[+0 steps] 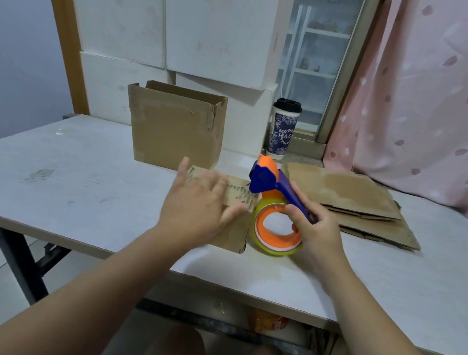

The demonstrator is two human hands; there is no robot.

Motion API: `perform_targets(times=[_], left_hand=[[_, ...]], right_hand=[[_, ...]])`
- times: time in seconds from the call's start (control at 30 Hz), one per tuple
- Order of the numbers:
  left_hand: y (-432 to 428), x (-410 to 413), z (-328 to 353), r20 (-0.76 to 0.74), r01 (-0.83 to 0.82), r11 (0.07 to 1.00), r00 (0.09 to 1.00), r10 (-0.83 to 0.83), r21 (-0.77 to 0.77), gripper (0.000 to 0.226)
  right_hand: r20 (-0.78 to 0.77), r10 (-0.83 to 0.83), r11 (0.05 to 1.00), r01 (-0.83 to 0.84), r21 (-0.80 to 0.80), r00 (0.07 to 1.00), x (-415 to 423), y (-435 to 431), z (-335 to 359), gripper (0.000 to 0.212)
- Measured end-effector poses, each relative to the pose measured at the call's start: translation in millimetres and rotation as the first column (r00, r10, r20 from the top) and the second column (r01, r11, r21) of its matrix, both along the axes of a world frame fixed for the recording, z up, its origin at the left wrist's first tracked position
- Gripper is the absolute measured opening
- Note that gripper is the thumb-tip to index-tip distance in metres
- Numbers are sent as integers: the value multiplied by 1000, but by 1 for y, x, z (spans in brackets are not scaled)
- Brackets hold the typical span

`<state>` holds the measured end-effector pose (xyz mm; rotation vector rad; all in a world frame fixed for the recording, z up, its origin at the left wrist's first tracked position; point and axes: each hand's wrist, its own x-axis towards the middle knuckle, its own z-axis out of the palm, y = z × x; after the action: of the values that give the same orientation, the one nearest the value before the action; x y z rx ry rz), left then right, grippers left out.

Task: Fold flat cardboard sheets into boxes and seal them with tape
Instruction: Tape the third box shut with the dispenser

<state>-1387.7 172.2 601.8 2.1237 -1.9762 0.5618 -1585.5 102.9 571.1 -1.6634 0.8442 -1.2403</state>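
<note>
Cardboard, brown and worn, makes up the small box [235, 232] that sits near the middle of the desk [65, 174]. Our left hand [197, 202] lies flat on its top, fingers [183, 171] straight and spread, pressing down rather than gripping, with the thumb along the box's near right edge. Just to the right of the box stands the tape dispenser [266, 181], blue and orange, with its roll of tape [273, 247] low against the desk and its head raised beside the box's far right corner; we cannot tell whether the head touches the cardboard. Our right hand [318, 235] holds the dispenser, its fingers [296, 214] curled round the blue handle. Farther right, a pile of flat cardboard sheets [351, 197] lies on the desk, well apart from the small box. Beyond our left hand an open brown box [174, 128] stands upright with its top flaps raised. Behind it, stacked white boxes [215, 27] rise at the far edge of the desk. A lidded paper cup [282, 130] stands upright to the right of them, far behind the dispenser. A pink curtain [428, 98] hangs on the far right.
</note>
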Motion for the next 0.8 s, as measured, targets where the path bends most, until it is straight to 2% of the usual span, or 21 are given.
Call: perform_targets(times=[0.07,0.17,0.27,0.33,0.43,0.57,0.8], left_hand=[[0,-12,-6,2,104,995,995,-104,12,84],[0,-17,-7,-53,93,996,994,-94,-19,73],[-3,-16,-8,-79,79,994,993,-85,-74,68],[-4,-15,-11,-93,103,990,989,-111,-92,66],[-5,-12,-15,-83,115,984,988,-127,-135,65],[-10,-7,-16,-95,127,970,984,-149,-208,57],[-17,11,-23,-123,183,927,964,-234,-327,52]], right_hand=[[0,11,1000,-11,2,1000,1,0,1,38],[-23,17,1000,-18,-10,1000,1,2,6,43],[-73,27,999,-30,-42,997,-7,2,15,54],[-138,42,996,-53,-76,989,-13,2,23,51],[-146,69,993,-82,-83,987,-20,-2,28,51],[-217,53,993,-74,-88,975,-26,-2,29,46],[-321,14,990,-57,-127,947,-33,-2,25,50]])
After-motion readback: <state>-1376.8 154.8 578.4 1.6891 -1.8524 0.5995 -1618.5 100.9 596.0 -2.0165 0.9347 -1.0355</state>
